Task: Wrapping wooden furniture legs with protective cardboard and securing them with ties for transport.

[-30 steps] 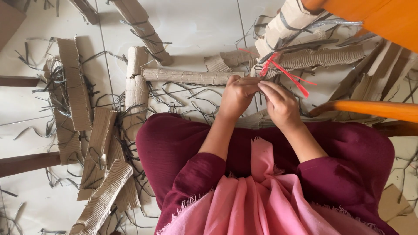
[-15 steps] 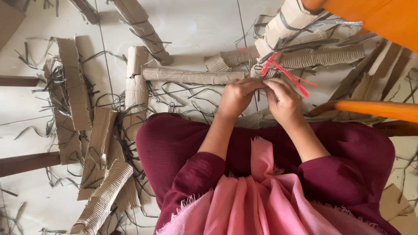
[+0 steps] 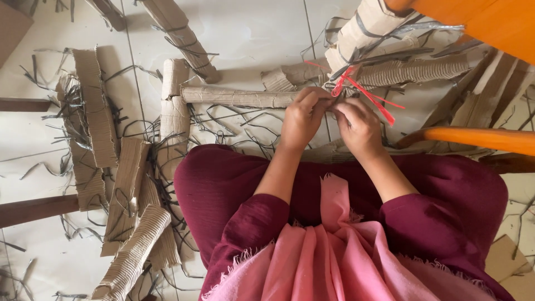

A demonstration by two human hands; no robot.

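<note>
Both forearms reach forward from maroon sleeves and converge. The left hand (image 3: 301, 117) and right hand (image 3: 359, 127) meet side by side, fingers curled inward, fingertips pinched together at the far end.

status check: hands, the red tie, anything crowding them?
Left hand and right hand both pinch the red ribbon at a corrugated cardboard roll. Long cardboard tube lies beside the left hand. Orange chair rail close right.
</note>
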